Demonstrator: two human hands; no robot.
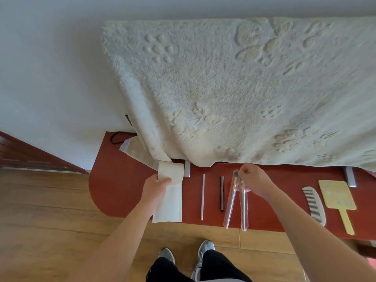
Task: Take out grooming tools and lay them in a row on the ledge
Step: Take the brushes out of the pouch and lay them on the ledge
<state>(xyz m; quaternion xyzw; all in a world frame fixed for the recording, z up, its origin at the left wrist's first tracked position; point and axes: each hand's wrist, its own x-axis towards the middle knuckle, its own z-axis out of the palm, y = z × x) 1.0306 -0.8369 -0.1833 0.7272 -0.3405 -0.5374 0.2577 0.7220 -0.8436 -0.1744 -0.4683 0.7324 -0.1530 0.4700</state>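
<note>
Grey shoes (206, 248) stand on the wooden floor (50, 210) below a red-brown ledge (126, 180). The left hand (157, 187) grips a cream fabric roll (169, 198), partly unrolled, its flat end lying on the ledge and reaching the near edge. The right hand (255, 180) pinches the upper ends of two clear-sleeved tools (230, 200), possibly brushes, which splay apart downward with their tips past the ledge's near edge. Between the hands a thin white stick (202, 197) and a dark stick (222, 193) lie side by side on the ledge, not touching. Right of the right arm lie a white comb (314, 204) and, just beside it, a yellow hand mirror (336, 197). Behind, a pale textured blanket (223, 88) hangs down to the ledge against the white wall (50, 68).
</note>
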